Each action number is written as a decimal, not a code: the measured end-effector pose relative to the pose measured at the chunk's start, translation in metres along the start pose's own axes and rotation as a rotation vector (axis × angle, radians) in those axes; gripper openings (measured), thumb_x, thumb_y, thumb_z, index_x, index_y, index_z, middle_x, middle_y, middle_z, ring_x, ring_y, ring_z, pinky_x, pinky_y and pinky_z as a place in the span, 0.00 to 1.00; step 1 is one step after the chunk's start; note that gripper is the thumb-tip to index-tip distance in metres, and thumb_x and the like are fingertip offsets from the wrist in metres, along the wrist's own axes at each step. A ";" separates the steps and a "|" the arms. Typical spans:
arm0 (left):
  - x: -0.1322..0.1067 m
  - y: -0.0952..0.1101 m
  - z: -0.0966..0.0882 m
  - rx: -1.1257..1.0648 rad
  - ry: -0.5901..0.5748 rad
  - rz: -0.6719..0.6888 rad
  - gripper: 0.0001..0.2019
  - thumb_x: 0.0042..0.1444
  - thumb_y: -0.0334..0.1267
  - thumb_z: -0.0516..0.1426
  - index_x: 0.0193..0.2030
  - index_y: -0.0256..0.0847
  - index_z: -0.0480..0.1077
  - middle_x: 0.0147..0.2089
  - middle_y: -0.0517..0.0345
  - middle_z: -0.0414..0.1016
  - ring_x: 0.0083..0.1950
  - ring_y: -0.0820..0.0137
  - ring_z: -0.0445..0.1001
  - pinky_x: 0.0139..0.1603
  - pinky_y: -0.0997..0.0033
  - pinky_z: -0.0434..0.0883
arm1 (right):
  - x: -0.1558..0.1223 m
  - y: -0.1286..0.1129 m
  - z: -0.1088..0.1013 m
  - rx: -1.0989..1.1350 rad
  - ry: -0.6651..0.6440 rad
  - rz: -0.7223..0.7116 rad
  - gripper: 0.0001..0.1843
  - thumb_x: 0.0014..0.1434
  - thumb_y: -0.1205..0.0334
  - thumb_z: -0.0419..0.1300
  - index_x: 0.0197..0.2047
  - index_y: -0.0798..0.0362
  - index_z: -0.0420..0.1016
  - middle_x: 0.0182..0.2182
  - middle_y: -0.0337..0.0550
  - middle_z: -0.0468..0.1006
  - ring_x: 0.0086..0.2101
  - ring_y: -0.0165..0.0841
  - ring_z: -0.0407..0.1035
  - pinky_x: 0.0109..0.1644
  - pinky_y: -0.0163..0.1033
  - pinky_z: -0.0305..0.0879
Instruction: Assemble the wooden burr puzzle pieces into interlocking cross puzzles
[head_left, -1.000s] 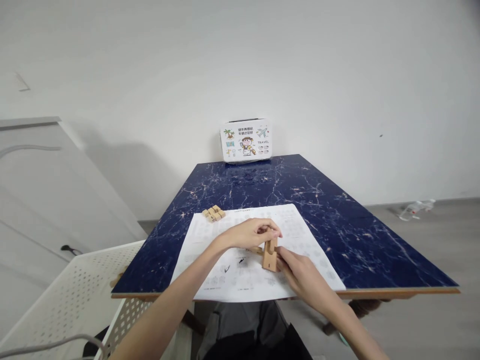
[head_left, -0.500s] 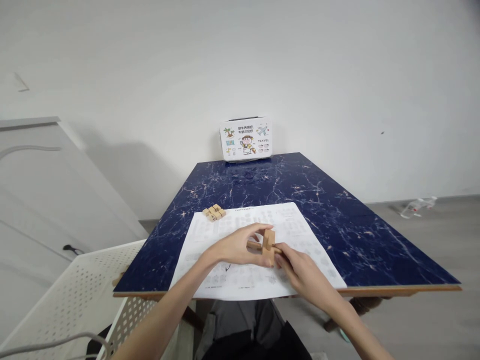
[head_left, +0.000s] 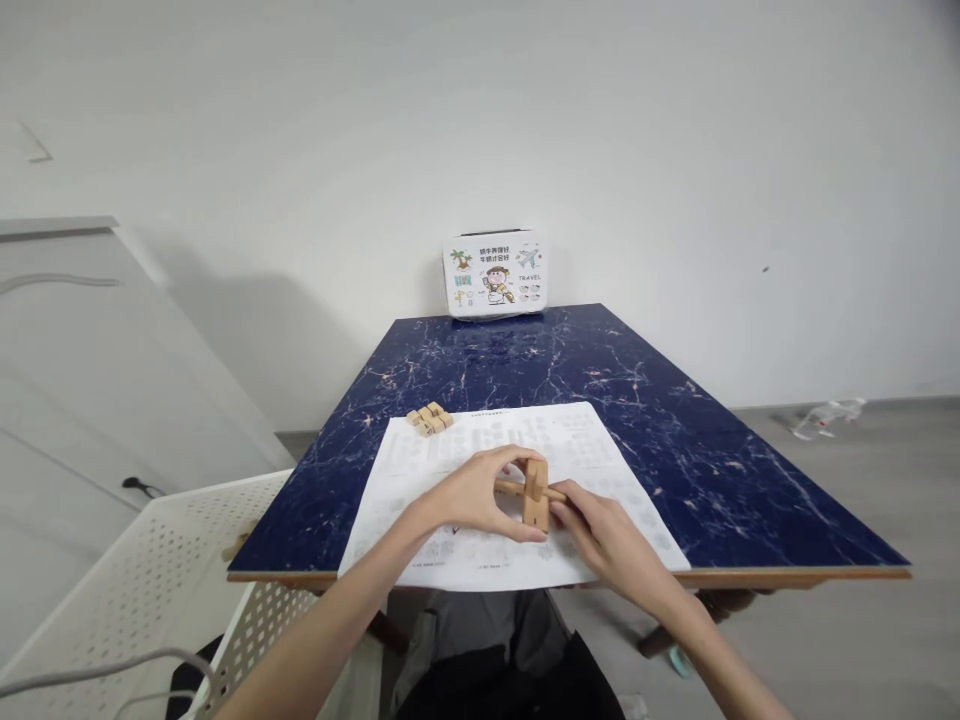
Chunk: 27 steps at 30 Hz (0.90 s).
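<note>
A small wooden block assembly [head_left: 537, 512], with notched pieces crossed together, is held just above the paper sheet [head_left: 600, 450]. My left hand [head_left: 476, 495] grips its upright block between the thumb below and the fingers above. A thin wooden stick [head_left: 510, 487] runs sideways through the assembly, its left end inside the curve of my left hand. On the other side, my right hand [head_left: 604, 530] pinches the stick's right end between thumb and index finger. Part of that end is hidden by the fingers. Faint printed diagrams cover the paper.
A cluster of small wooden blocks [head_left: 430, 419] lies on the paper's far left corner. At the back of the blue marbled table [head_left: 495, 365] stands a white cartoon case [head_left: 496, 275]. A white perforated bin [head_left: 142, 570] is at the left, and a clear plastic bottle [head_left: 827, 418] lies on the floor.
The head view has shifted slightly. The block between my hands has turned a little, showing more of its lower front. Both hands keep their hold.
</note>
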<state>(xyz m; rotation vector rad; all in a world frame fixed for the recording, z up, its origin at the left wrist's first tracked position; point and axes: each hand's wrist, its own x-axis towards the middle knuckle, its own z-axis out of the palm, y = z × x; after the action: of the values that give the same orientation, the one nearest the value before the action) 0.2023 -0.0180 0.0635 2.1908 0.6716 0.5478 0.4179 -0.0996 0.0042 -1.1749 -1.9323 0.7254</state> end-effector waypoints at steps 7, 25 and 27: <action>-0.005 -0.003 0.004 -0.060 -0.005 -0.051 0.36 0.43 0.42 0.73 0.60 0.46 0.71 0.58 0.50 0.76 0.57 0.55 0.76 0.56 0.57 0.72 | 0.000 0.002 0.002 -0.018 0.013 0.031 0.10 0.76 0.57 0.46 0.44 0.47 0.66 0.30 0.36 0.73 0.29 0.35 0.69 0.37 0.37 0.59; -0.021 -0.025 -0.007 -0.014 0.123 -0.128 0.48 0.46 0.47 0.74 0.72 0.51 0.60 0.66 0.50 0.72 0.62 0.55 0.73 0.63 0.52 0.69 | 0.019 -0.004 -0.040 -0.172 0.037 0.049 0.16 0.73 0.52 0.50 0.36 0.48 0.70 0.27 0.37 0.78 0.25 0.33 0.69 0.33 0.36 0.57; -0.027 -0.034 -0.016 0.118 0.287 -0.149 0.40 0.52 0.47 0.71 0.70 0.51 0.62 0.63 0.51 0.75 0.58 0.58 0.74 0.60 0.54 0.71 | 0.026 0.005 -0.054 -0.255 0.105 0.063 0.16 0.72 0.51 0.51 0.35 0.48 0.71 0.25 0.37 0.77 0.22 0.33 0.67 0.31 0.36 0.56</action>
<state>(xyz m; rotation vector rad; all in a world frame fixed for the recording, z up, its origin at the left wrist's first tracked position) 0.1627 -0.0064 0.0427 2.1679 1.0337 0.7697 0.4573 -0.0695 0.0390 -1.4040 -1.9473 0.4483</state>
